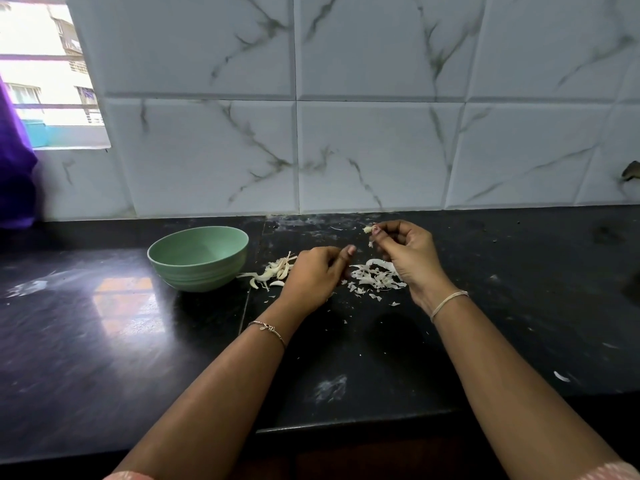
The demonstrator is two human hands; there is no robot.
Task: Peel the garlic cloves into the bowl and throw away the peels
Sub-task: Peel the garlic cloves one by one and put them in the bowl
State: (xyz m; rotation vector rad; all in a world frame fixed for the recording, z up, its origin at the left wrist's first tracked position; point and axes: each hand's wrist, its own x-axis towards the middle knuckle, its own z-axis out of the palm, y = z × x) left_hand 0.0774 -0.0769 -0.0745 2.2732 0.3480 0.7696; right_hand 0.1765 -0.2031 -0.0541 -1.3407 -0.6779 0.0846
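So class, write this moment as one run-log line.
stage: peeling | right hand: pinching garlic clove | left hand: loosely curled, contents unclear | peels: on counter | bowl: left of hands

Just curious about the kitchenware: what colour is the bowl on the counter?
Pale green bowl, seen best in the head view.
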